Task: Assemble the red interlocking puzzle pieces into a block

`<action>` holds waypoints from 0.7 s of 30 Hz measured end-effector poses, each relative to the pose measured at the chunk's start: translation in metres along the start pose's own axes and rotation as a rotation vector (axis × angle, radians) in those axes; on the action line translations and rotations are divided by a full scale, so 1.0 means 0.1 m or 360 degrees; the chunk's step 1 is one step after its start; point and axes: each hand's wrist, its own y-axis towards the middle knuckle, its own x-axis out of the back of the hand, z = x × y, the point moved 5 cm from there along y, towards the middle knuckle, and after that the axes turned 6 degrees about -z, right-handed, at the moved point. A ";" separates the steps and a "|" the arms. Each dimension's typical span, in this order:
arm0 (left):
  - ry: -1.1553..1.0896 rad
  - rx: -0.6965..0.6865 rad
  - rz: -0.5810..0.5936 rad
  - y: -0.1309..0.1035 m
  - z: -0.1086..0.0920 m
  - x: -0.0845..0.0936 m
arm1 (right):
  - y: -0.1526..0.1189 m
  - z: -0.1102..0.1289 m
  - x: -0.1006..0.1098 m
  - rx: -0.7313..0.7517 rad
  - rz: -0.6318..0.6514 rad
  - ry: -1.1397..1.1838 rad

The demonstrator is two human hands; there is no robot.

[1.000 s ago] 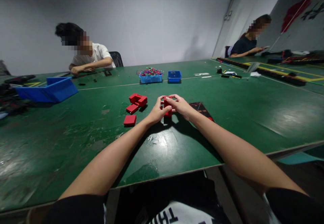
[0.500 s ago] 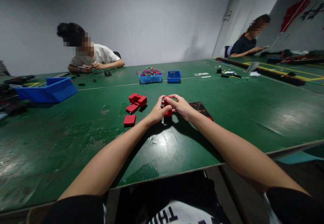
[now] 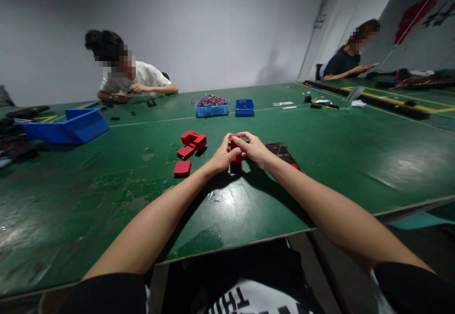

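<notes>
Gripping the red block (image 3: 235, 157) in both left hand (image 3: 220, 157) and right hand (image 3: 256, 152), with fingers and thumbs wrapped on its sides, in from the worktop's (image 3: 337, 162) near edge. Cannot tell whether resting on the surface. Could twist or slip if pressed unevenly from the two sides. Might bump the dark device (image 3: 280, 151) by swinging the right hand outward, or scatter the loose red pieces (image 3: 182, 168) by sweeping the left hand sideways along that edge.

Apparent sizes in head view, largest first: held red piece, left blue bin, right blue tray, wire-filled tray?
Left blue bin
Wire-filled tray
Right blue tray
Unranked: held red piece, partly covered and nearer the camera
</notes>
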 end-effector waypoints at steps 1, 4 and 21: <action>0.0067 0.0004 -0.0033 0.00 0.01 0.01 | 0.00 0.00 0.00 0.0009 -0.0002 -0.0015; 0.0376 -0.0027 -0.0157 -0.04 0.01 0.07 | -0.01 0.01 -0.02 0.0030 0.0007 -0.0047; 0.1774 -0.0379 -0.0687 -0.17 -0.52 0.37 | -0.02 0.03 -0.04 0.0019 0.0030 -0.0093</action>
